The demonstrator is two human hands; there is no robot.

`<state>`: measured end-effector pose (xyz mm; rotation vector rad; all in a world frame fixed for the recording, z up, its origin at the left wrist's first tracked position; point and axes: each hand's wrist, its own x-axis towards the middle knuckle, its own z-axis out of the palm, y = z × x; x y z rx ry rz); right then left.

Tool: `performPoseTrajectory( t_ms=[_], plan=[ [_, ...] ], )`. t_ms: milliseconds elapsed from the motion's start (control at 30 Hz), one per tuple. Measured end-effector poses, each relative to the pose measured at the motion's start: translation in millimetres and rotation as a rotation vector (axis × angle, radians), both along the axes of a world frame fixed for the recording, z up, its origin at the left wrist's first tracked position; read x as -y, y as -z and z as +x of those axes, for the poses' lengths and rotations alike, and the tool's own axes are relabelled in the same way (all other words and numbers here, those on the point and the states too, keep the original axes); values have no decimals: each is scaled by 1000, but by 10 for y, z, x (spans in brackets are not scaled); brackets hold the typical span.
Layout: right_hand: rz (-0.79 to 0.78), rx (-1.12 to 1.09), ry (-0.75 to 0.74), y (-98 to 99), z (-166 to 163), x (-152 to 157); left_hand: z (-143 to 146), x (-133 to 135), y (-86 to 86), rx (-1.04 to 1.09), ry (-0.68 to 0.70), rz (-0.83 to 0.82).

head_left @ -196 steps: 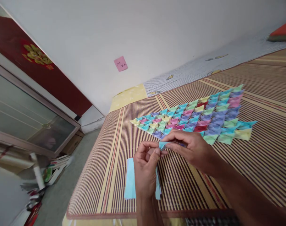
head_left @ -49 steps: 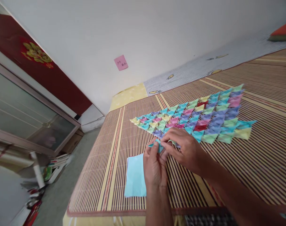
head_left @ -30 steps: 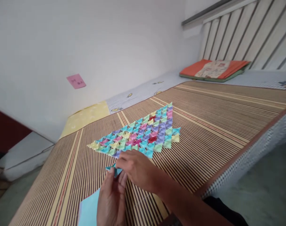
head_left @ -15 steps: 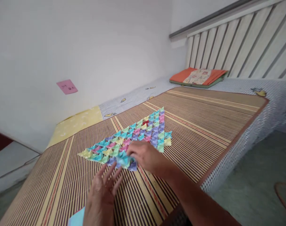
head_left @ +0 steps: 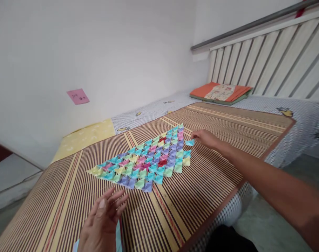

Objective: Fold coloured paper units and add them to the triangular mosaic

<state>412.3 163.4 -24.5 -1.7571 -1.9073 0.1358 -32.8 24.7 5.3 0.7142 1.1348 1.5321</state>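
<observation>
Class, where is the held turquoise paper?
In the head view, right of centre: the turquoise paper piece is in the right hand, just right of the colourful paper arrangement.

"How's the right hand?"
"Fingertips pinched together, wrist nearly straight, right forearm stretching back behind the grip."
"And the left hand?"
"Well apart from that pinch, leftward and nearer, fingers loosely curved."

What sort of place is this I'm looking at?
Probably a bedroom: a striped mat lies over a patterned sheet, a folded orange cloth lies towards the far end, and a white slatted panel, likely a headboard, stands behind it.
</observation>
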Motion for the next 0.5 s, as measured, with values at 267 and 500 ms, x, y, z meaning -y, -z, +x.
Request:
performPoseTrajectory(
  t_ms=[267, 500],
  plan=[
    [-91, 100, 24, 305, -32, -188, -47, -34, 33, -15, -18, -39],
    [-118, 122, 52, 387, -16, -191, -24, -63, 33, -25, -27, -56]
  ],
)
